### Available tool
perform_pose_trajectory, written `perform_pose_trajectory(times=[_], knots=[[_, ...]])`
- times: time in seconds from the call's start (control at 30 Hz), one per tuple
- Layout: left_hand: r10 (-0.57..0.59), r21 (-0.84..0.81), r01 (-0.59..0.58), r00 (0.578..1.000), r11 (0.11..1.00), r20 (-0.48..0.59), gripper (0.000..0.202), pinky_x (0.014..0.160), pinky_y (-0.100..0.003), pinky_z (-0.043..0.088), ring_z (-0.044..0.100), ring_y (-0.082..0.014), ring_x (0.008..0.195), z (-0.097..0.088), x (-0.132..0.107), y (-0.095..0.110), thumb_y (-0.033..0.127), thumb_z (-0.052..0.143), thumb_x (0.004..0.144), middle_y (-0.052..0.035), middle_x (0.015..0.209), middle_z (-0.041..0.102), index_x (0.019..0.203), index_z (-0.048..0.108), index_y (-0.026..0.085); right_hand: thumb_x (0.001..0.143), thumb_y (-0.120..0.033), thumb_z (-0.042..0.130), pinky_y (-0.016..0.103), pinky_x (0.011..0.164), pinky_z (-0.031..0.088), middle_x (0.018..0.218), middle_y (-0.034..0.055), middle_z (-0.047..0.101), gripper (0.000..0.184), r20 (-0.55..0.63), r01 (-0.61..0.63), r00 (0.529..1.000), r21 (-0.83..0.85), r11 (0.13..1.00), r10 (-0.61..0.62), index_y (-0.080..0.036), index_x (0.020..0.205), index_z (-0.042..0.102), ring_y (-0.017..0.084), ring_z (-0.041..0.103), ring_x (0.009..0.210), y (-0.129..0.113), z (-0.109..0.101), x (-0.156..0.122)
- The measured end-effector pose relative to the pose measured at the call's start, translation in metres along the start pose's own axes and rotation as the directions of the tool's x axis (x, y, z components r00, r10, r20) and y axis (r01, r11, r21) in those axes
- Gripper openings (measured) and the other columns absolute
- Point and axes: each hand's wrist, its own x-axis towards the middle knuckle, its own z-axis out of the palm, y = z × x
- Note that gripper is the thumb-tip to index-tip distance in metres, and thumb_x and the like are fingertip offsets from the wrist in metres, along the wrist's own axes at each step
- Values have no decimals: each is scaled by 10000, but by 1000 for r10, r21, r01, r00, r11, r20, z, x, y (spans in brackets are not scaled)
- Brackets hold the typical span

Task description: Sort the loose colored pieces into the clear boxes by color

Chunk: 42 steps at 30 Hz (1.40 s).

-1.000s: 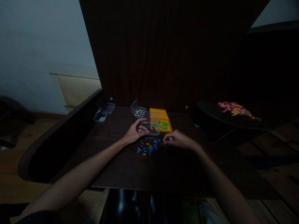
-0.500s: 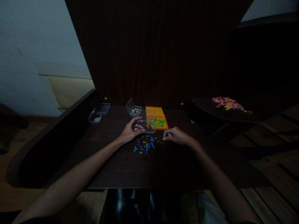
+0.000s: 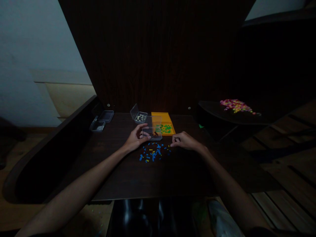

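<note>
Left hand (image 3: pixel 134 138) grasps clear rectangular plastic box (image 3: pixel 157 139); right hand (image 3: pixel 184 141) curled right of box, can't tell if holding. Small blue-and-yellow plastic bits (image 3: pixel 153 154) nearside of box: best pinched singly.

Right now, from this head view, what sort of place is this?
Probably an indoor room, perhaps in a home, though dim light makes that uncertain. Signs: a dark tabletop with a tall dark panel behind it, and a plain pale wall at left.
</note>
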Motion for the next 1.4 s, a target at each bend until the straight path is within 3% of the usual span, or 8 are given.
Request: perform_pose_trajectory(times=[0.13, 0.37, 0.6, 0.93, 1.13, 1.4], knots=[[-4, 16, 4, 1000, 1000, -7, 629, 699, -230, 504, 620, -102, 815, 0, 0, 1, 221, 792, 645, -120, 1221, 555, 1202, 504, 178, 799, -461, 636, 207, 507, 284, 548, -46, 476, 327, -44, 82, 996, 42, 996, -81, -141, 836, 691, 90, 398, 508, -10, 4, -1], [-13, -3, 13, 1000, 1000, -8, 652, 708, -228, 503, 616, -95, 809, 0, 0, 0, 227, 806, 627, -116, 1230, 547, 1201, 501, 182, 844, -408, 609, 208, 543, 334, 629, -8, 598, 303, 37, 227, 973, 61, 972, -229, -151, 957, 723, 96, 458, 531, -29, 19, 1], [-11, 4, 11, 1000, 1000, -7, 644, 729, -251, 507, 617, -102, 809, 0, 1, -1, 235, 800, 636, -111, 1219, 556, 1205, 502, 188, 875, -368, 572, 212, 580, 365, 738, 26, 688, 296, 79, 246, 966, 24, 969, -247, -158, 1013, 729, 100, 512, 564, -35, 21, 1], [-6, 7, 6, 1000, 1000, 7, 643, 719, -242, 502, 609, -101, 814, 0, 0, 1, 235, 794, 636, -113, 1221, 550, 1205, 498, 189, 871, -326, 586, 213, 580, 352, 677, 2, 645, 222, 61, 268, 962, -11, 963, -266, -167, 934, 727, 98, 495, 557, -35, 26, 2], [2, 0, -2, 1000, 1000, 3, 638, 696, -231, 509, 614, -99, 806, 1, 0, 0, 223, 796, 631, -111, 1212, 555, 1200, 509, 187, 882, -305, 580, 231, 623, 390, 800, 30, 646, 171, -13, 340, 940, -15, 940, -341, -178, 904, 691, 116, 517, 637, -36, 25, 2], [5, 5, -5, 1000, 1000, -13, 639, 703, -240, 516, 619, -99, 805, 1, 0, -1, 220, 798, 632, -123, 1220, 560, 1204, 516, 180, 879, -267, 571, 226, 612, 393, 793, 20, 643, 121, -85, 307, 946, -68, 949, -312, -180, 883, 656, 113, 520, 629, -39, 26, 0]])
